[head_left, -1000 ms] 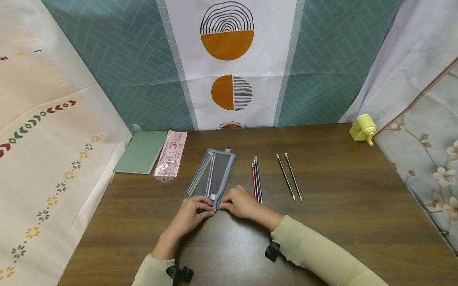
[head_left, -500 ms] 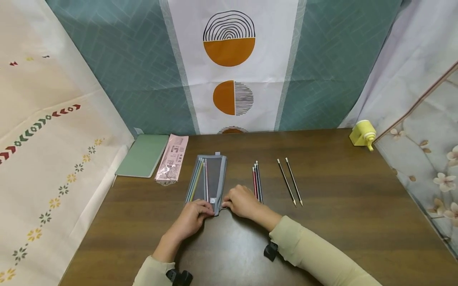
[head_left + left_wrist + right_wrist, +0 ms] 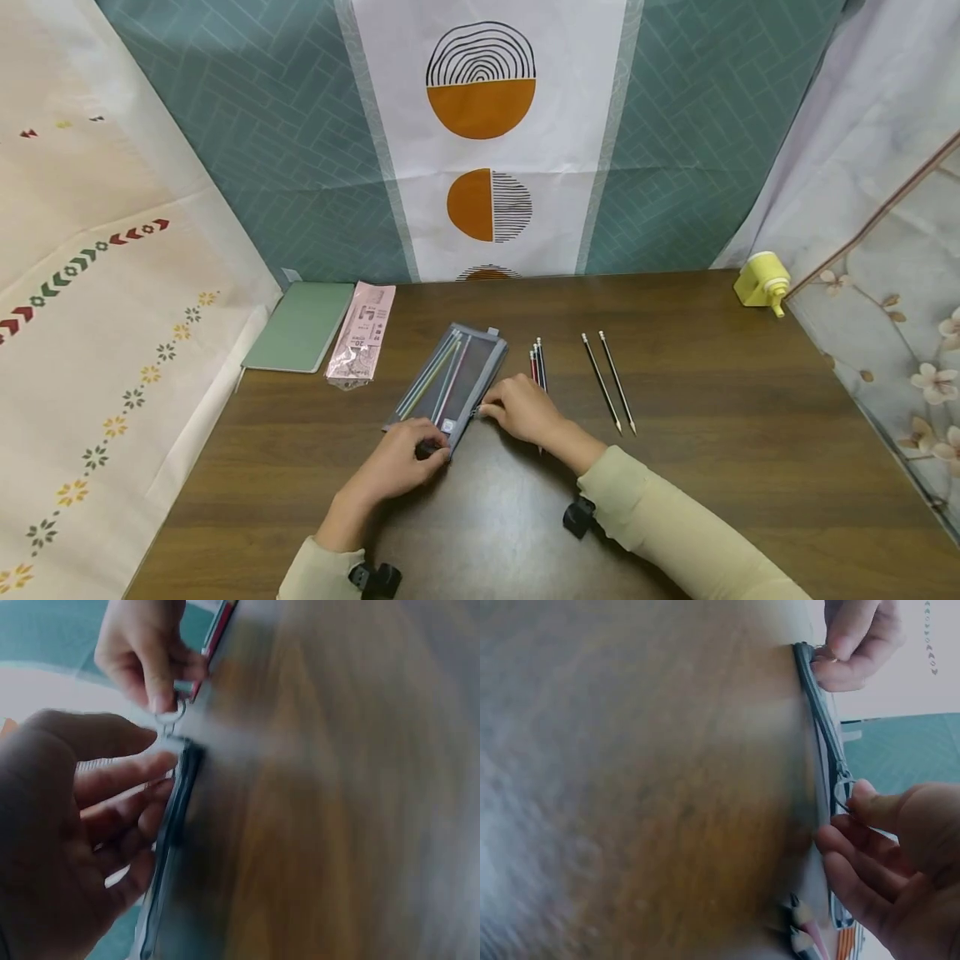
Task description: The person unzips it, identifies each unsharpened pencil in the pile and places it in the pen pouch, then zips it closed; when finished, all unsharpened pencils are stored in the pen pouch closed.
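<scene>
A grey mesh pencil case [image 3: 471, 377] lies slanted on the table, with several pencils [image 3: 430, 382] showing through its mesh. At its near corner my left hand [image 3: 405, 457] pinches the end of the zipped edge between thumb and finger. My right hand [image 3: 522, 408] is farther up the right edge and pinches the round zipper pull [image 3: 843, 792] between thumb and finger. The zipper [image 3: 821, 709] runs between the two hands in the right wrist view. Right beside the right hand lie several red and dark pencils [image 3: 539, 363], their near ends partly hidden by it.
Two black pencils [image 3: 609, 382] lie farther right on the wooden table [image 3: 705, 467]. A green notebook [image 3: 300, 327] and a pink plastic packet [image 3: 362, 333] are at the back left. A yellow bottle [image 3: 762, 280] sits at the back right corner.
The pencil case first straightened, then tilted to the right again. My right hand has moved up its right edge with the zipper pull, away from my left hand at the near corner.
</scene>
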Motion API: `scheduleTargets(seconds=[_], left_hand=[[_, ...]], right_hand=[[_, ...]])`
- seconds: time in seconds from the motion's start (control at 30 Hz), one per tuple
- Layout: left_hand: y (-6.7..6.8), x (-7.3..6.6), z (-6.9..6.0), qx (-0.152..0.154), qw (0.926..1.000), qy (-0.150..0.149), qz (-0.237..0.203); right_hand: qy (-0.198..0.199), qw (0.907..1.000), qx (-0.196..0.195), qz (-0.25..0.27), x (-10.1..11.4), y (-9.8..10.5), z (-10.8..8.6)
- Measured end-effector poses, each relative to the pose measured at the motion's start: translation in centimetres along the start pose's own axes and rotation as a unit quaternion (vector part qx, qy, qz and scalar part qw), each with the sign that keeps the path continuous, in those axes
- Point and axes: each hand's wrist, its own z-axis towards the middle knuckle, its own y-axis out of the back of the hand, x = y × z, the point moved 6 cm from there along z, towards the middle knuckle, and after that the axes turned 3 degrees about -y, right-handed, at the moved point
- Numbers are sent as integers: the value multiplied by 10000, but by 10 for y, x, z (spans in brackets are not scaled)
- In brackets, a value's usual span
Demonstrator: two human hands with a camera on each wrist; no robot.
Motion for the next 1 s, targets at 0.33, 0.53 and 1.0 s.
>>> scheduleTargets(seconds=[0.33,0.53,1.0], left_hand=[[-4,-1,8,-516,9978,418,55],[-2,3,7,-435,9978,374,-323],[11,10,-9,-70,9968,421,-683]], right_hand=[[256,9989,177,363,1,-1,-2],[13,10000,56,-29,-3,5,2],[-247,9946,-737,-691,-40,34,9]])
